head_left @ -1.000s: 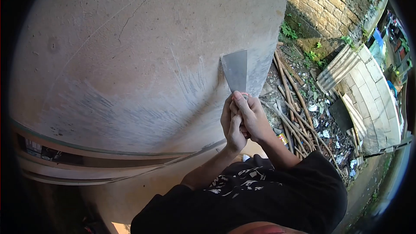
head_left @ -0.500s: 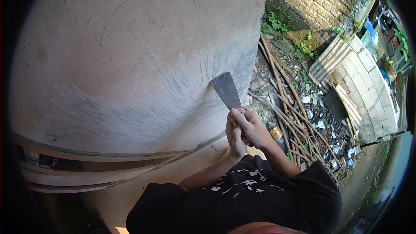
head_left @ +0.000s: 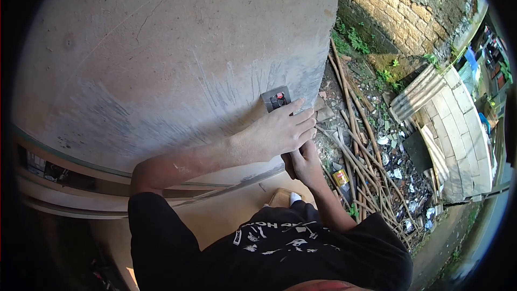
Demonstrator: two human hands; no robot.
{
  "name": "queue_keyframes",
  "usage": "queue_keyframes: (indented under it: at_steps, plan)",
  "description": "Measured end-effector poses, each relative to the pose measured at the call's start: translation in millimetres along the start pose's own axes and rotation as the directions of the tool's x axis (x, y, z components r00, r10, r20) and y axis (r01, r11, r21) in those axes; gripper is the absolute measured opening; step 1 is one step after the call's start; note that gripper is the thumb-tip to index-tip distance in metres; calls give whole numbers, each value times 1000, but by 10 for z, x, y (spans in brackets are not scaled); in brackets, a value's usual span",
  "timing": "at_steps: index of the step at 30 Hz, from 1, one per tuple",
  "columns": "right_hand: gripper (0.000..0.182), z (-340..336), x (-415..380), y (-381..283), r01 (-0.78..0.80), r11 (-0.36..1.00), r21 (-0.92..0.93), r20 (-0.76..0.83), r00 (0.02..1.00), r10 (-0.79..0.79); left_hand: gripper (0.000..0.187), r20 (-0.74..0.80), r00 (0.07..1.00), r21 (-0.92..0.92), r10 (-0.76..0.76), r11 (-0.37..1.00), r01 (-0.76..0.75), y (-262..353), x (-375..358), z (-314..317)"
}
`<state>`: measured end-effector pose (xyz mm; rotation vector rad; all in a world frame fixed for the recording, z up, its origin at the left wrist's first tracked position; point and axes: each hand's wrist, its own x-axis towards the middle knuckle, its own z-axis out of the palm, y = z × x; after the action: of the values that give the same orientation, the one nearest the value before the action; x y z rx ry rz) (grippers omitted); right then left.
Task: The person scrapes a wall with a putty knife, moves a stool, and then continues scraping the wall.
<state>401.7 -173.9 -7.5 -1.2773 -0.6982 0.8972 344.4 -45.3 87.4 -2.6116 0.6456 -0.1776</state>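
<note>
My right hand (head_left: 307,167) is wrapped round the handle of a scraper, low in front of my chest. The scraper's wide metal blade (head_left: 269,98) points up at the wall, with a dark and red mark on its face. My left hand (head_left: 277,132) reaches across the scraper, its fingers stretched out and slightly spread over the blade's lower part. It hides the rest of the blade and the upper handle. Beside the blade, the plastered wall (head_left: 161,59) bears grey scrape marks and whitish patches.
Below the wall runs a ledge (head_left: 107,205). On the right, long wooden poles (head_left: 358,129) lie over littered ground with a yellow packet (head_left: 340,178). Beyond them stand corrugated sheets (head_left: 417,94), a pale block wall (head_left: 458,124) and a sunlit brick wall (head_left: 388,5). A crack (head_left: 161,2) crosses the plaster.
My left hand has let go of the handle and moved up over the blade, its arm now crossing in front of the wall. My right hand stays on the handle.
</note>
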Motion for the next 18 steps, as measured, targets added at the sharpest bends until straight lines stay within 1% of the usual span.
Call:
queue_keyframes:
  at_steps: [1,2,3,4,5,6,8,9,10,11,12,13,14,15,18]
  plan:
    - [32,21,-3,10,-34,999,9,14,999,34,27,22,999,12,33,999,-33,-76,55,39]
    - [32,37,-6,15,-36,999,11,25,999,35,27,30,999,12,25,1000,-26,-138,121,70]
    - [34,49,-12,18,-73,993,88,58,996,68,20,195,973,-40,122,992,-116,-195,196,70]
    - [37,50,-16,22,-113,980,163,90,991,99,13,347,911,-109,223,974,-198,-224,235,77]
    - [39,10,-10,26,-126,980,157,128,986,106,8,251,943,-128,219,973,-192,-239,196,194]
    - [39,-19,-6,29,-125,979,158,131,986,105,8,255,942,-127,217,973,-190,-265,189,197]
    - [38,-55,-44,54,-177,899,400,268,961,70,9,272,934,-180,233,965,-188,-295,174,203]
    - [38,-77,-85,81,-201,897,393,320,945,71,9,275,934,-176,228,967,-184,-298,165,221]
    - [37,-53,-99,108,-199,889,412,295,952,76,9,239,944,-177,229,966,-189,-289,155,246]
    - [37,-19,-96,155,-147,918,369,253,966,53,10,201,952,-186,231,963,-194,-271,155,270]
    - [36,20,-82,185,-96,941,324,212,977,27,10,205,952,-188,226,964,-188,-280,168,243]
    - [36,49,-59,183,-95,940,326,218,976,23,10,255,933,-185,255,960,-212,-308,179,209]
    - [33,71,-55,161,-93,940,328,186,982,32,10,303,910,-186,283,954,-235,-325,190,182]
    - [29,90,-66,148,-94,939,331,153,987,45,10,307,909,-192,282,954,-231,-355,204,139]
    - [29,11,23,78,-112,936,334,171,984,57,9,274,924,-147,267,961,-234,-393,220,123]
